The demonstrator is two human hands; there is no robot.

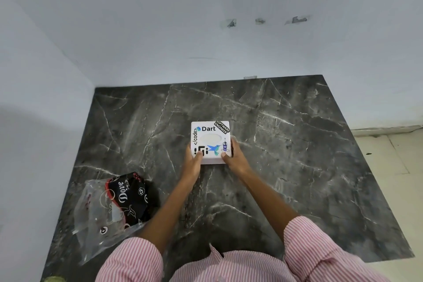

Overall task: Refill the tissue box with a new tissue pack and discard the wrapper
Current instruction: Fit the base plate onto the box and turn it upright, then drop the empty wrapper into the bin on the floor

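White tissue box (210, 141) w/ stickers (Dart, code tag, hummingbird) sits flat on dark marble counter (286, 155), oval slot facing up. Left hand (193, 162) clamps box's near-left corner, thumb pressed on top, fingers down the side. Right hand (233, 155) grips near-right corner the same way, thumb on top. Box pinched between both hands. Wrapper (109, 210), clear plastic w/ black Dove print, lies crumpled on counter well left of and nearer than the grip, beside left forearm. Pink-striped sleeves (320, 249) rolled up.
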